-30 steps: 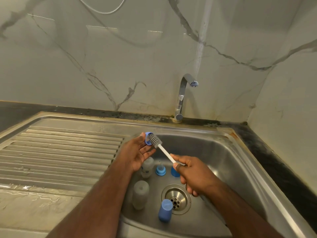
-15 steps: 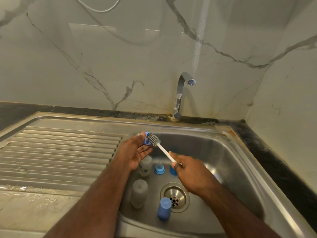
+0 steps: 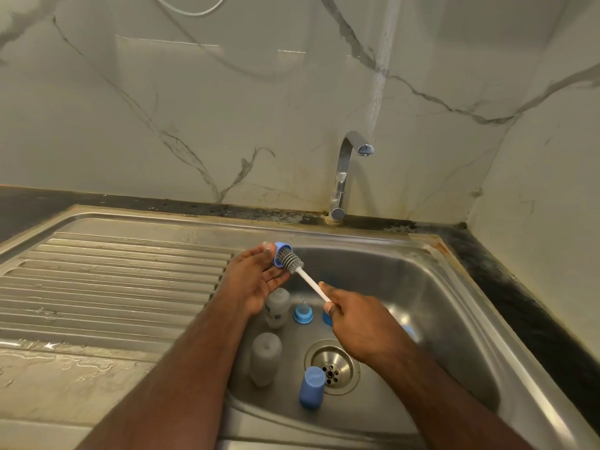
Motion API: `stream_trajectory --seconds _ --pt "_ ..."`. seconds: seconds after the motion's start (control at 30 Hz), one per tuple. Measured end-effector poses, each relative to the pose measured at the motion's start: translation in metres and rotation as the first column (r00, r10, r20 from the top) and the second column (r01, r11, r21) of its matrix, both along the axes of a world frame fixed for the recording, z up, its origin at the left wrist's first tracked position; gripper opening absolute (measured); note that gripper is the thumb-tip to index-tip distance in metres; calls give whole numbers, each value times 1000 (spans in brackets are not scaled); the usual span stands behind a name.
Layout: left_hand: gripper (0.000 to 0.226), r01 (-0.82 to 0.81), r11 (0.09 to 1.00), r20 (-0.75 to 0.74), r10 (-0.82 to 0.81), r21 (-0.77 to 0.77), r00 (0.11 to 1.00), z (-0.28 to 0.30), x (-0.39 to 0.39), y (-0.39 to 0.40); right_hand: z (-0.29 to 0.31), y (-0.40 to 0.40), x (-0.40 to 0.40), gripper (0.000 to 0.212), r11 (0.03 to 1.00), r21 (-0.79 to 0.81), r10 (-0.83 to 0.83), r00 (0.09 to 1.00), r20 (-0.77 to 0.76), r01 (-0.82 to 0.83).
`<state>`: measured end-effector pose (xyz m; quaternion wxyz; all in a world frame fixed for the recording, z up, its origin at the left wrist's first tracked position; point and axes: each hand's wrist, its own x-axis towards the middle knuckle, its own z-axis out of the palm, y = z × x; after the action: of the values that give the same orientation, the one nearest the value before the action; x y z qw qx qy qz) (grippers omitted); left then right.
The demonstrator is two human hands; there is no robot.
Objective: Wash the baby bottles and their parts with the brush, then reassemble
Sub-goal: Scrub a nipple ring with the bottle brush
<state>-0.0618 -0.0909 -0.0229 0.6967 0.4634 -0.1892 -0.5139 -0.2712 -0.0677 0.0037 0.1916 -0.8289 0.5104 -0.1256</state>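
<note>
- A ribbed steel draining board (image 3: 113,280) was seen at the far left, with a wet stretch of worktop (image 3: 65,368) just in front of it.
- The left hand (image 3: 256,280) was held over the near-left edge of the sink (image 3: 454,303), palm turned up; its grip was closed lightly on a small blue bottle part (image 3: 281,251), pinched between thumb and fingertips.
- The grey bristle head of the brush (image 3: 292,259) was pushed into the open side of that blue part, and its white handle ran down to the right.
- Two cloudy baby bottles were lying in the basin under the left hand: one bottle (image 3: 277,306) nearer the back, the other bottle (image 3: 264,357) nearer the front, apart from each other.
- A blue collar with a clear teat (image 3: 303,311) was standing on the basin floor just right of the rear bottle.
- A blue cap (image 3: 311,386) was found beside the drain (image 3: 332,365), touching its rim on the near-left.
- The right hand (image 3: 360,323) was held above the middle of the basin; its grip was closed round the lower end of the brush handle, with the thumb laid along it.
- Another blue piece (image 3: 326,316) was partly hidden behind that hand, so its kind could not be told.
- A chrome tap (image 3: 344,177) was mounted behind the basin, against the marbled wall (image 3: 227,108).
</note>
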Motion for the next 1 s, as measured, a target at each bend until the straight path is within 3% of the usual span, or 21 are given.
stream_trajectory --seconds 0.07,0.17,0.23,0.33,0.43,0.5,0.6,0.73,0.8,0.9,1.0 --pt "25 -8 1000 15 8 -5 1000 -1 0 0 5 2 3 44 997 67 39 999 6 -39" --pt "23 -21 1000 27 21 -2 999 -2 -1 -2 12 3 -2 41 962 270 -1 987 160 -42" --pt "25 -23 1000 18 23 1 1000 -3 0 -3 14 2 -7 41 950 310 -22 977 211 -45" --pt "23 -24 1000 0 24 6 1000 -3 0 -3 12 3 -8 40 974 227 -36 974 224 -17" --pt "19 -31 999 12 31 16 999 -3 -1 -4 7 -1 -6 43 999 35 -10 997 76 7" --pt "18 -37 999 22 36 18 999 -3 -1 -5 5 -1 -3 45 1000 7 -2 1000 19 2" --pt "21 -46 999 30 46 9 999 -4 -1 -4 8 2 0 43 989 144 42 999 24 -45" --pt "27 -35 999 9 35 -9 999 -4 1 -3 12 3 -8 42 936 349 -28 974 226 -54" --pt "23 -27 1000 -1 27 -12 1000 -3 -1 -2 11 2 -9 40 954 299 -48 968 246 -28" --pt "16 -27 1000 2 27 -5 1000 -2 -1 -2 6 0 -6 42 995 96 2 994 107 -12" --pt "14 -30 999 7 30 -18 1000 -1 -2 -2 1 -2 -3 44 997 66 24 999 34 -26"
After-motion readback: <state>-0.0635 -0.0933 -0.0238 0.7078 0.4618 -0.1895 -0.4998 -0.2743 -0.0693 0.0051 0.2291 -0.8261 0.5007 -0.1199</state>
